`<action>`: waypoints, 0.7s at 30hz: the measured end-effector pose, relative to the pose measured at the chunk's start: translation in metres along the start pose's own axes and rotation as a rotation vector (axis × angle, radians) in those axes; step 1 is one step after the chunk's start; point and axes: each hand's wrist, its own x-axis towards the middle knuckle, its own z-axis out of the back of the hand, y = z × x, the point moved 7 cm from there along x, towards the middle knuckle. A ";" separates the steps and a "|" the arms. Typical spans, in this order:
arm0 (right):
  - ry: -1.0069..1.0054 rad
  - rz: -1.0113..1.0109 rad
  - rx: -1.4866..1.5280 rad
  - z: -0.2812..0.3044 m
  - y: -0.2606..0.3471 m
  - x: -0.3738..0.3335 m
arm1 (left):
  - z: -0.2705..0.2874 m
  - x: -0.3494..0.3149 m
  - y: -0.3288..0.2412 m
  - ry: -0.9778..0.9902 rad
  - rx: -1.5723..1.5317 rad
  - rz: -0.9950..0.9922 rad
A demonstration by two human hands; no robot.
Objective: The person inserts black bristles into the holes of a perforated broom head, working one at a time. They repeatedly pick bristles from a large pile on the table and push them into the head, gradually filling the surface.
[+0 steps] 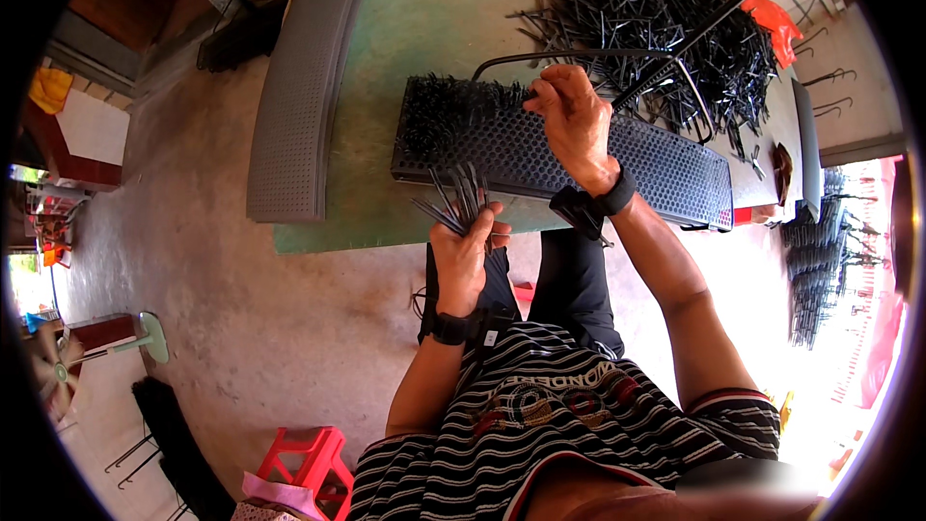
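Observation:
My left hand is closed around a fanned bundle of thin black strips, just off the table's near edge. In front of it lies a long black panel full of round holes in rows. Dark strips stand densely in the panel's left end, while the holes to the right show bare. Over the panel, beside the last filled holes, my right hand is pinched shut. Whatever sits between its fingertips is too small to make out.
A large heap of loose black strips covers the table's far right. Between heap and panel stands a bent black metal frame. A curved grey perforated panel lies along the left edge of the green table. Below left are a red stool and a fan.

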 end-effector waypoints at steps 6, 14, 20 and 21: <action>0.046 0.017 -0.050 -0.012 -0.005 0.001 | 0.001 0.000 0.001 0.001 -0.032 0.011; 0.248 0.322 -0.458 -0.032 0.002 0.000 | 0.003 0.001 -0.003 -0.044 -0.067 0.014; 0.536 -0.028 -0.258 -0.036 -0.001 -0.036 | 0.003 0.003 -0.001 -0.087 -0.133 0.023; 0.699 -0.087 -0.207 -0.041 0.000 -0.051 | 0.001 0.003 0.002 -0.074 -0.142 0.039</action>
